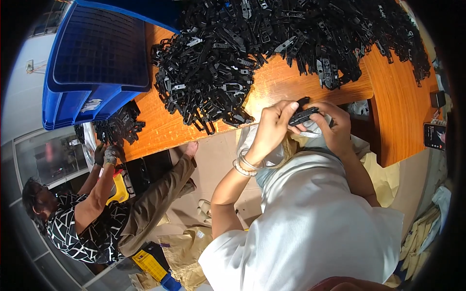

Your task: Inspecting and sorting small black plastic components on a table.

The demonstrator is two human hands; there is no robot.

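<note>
Just past the table's near edge, above my lap, both my hands meet over a slim black plastic part (pixel 303 117). My left hand (pixel 276 122), with bracelets at its wrist, pinches the part's left end, thumb on top. From the other side my right hand (pixel 337 127) closes its fingers on the right end. The part's far tip sticks up between the hands; fingers cover some of it, so I cannot tell whether it is one piece or two. Beyond my left hand lies a heap of similar black plastic parts (pixel 204 80), which joins a larger pile (pixel 310 29) at the back.
A blue crate (pixel 99 104) stands on the wooden table (pixel 276 80) at the left. Beside it, a co-worker in a patterned top (pixel 82 228) handles a smaller heap (pixel 119 125). A phone (pixel 435 136) is at the right edge. Brown paper (pixel 187 252) lies on the floor.
</note>
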